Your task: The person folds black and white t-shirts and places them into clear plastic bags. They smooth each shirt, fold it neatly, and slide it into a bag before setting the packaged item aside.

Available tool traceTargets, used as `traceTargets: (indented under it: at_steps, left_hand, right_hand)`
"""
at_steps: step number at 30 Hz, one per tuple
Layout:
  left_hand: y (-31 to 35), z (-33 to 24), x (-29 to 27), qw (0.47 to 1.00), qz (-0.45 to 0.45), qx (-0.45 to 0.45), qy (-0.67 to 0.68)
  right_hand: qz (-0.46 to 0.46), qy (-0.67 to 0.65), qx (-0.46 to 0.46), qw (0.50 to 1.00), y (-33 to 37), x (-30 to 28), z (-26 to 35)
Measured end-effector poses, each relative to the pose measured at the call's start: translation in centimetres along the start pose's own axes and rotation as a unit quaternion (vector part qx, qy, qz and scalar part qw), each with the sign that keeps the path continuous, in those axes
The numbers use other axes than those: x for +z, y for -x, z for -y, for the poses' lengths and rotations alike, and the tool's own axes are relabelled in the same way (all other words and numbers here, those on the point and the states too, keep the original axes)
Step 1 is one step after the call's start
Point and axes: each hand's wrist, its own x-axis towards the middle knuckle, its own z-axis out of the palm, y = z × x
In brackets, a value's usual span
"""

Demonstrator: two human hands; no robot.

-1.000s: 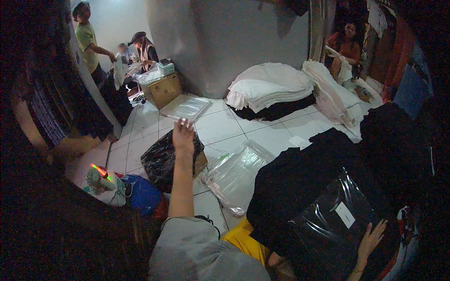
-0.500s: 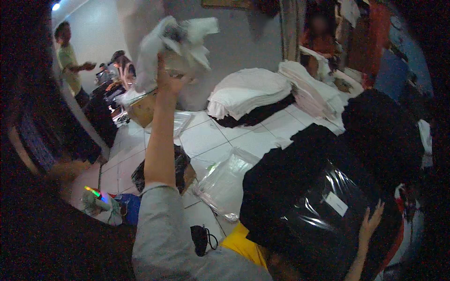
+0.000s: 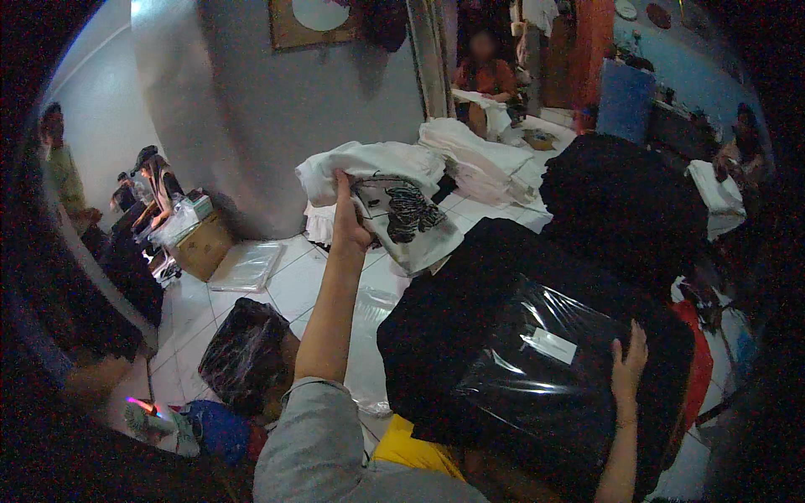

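Raised in front of me, my left hand [image 3: 350, 216] grips a white shirt [image 3: 377, 163] with a dark print on its hanging part. The shirt's folds hide some of the fingers. My right hand [image 3: 629, 362] lies with fingers apart on the right side of a black garment in clear plastic [image 3: 503, 369]. A white tag [image 3: 550, 344] sits on that shiny pack. Under the pack spreads a heap of black cloth [image 3: 419, 327], close in front of me.
Clear plastic bags [image 3: 245, 267] lie on the tiled floor, beside a cardboard box [image 3: 201, 247]. A dark plastic-wrapped bundle [image 3: 243, 348] stands left of my arm. White cloth stacks [image 3: 478, 159] and a large black pile [image 3: 625, 218] lie beyond. Several people are farther off.
My left hand has swung the white shirt down and to the right, over the floor near the black heap. The view has turned right. My right hand stays on the plastic-covered garment.
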Motion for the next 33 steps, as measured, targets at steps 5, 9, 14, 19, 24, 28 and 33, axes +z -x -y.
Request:
traceTargets:
  at_steps: [5,9,14,19,24,28,33]
  left_hand:
    - [1.2,-2.3,1.5,0.999,0.005,0.044,-0.02]
    - [1.4,-4.8,2.1,0.994,-0.006,0.062,-0.085]
    - [2.4,-8.1,4.4,0.968,-0.032,0.092,-0.231]
    - [4.9,-10.9,8.0,0.927,0.026,0.2,-0.317]
    - [6.0,-12.0,12.3,0.887,0.109,0.242,-0.378]
    - [5.8,-12.0,15.4,0.845,0.185,0.281,-0.415]
    - [4.7,-13.0,16.2,0.784,0.239,0.269,-0.506]
  right_hand:
    - [0.012,0.002,-0.007,1.0,-0.5,0.7,-1.0]
    - [0.012,0.004,-0.006,1.0,-0.5,1.0,-1.5]
    - [-0.006,0.08,0.008,0.997,-0.3,0.7,-0.5]
    - [-0.018,0.238,-0.045,0.97,-1.0,-1.9,4.6]
    - [0.056,-0.282,-0.237,0.928,-3.1,-4.6,17.6]
    - [-0.07,-0.37,-0.359,0.854,-4.9,-5.2,27.9]
    - [0.104,-0.624,-0.105,0.767,-6.7,-7.4,29.7]
